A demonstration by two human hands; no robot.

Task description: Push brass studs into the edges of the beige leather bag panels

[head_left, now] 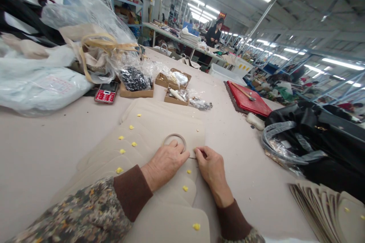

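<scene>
My left hand (167, 163) lies on the top beige panel of a fanned stack of cut pieces (148, 136) marked with small yellow tabs. Its fingers curl over a tan ring (174, 138) that rests on that panel. My right hand (209, 167) sits just to the right, thumb and forefinger pinched together at the panel's edge near a thin dark pin or thread that is too small to name. Both hands nearly touch at the fingertips.
A red phone (106, 93), cardboard trays of small hardware (136, 81), plastic bags (42, 83), a red mat with a tool (247, 98), black bags in plastic (313, 136) and another stack of beige pieces (327, 205) surround the work area. A person (213, 34) stands at a far table.
</scene>
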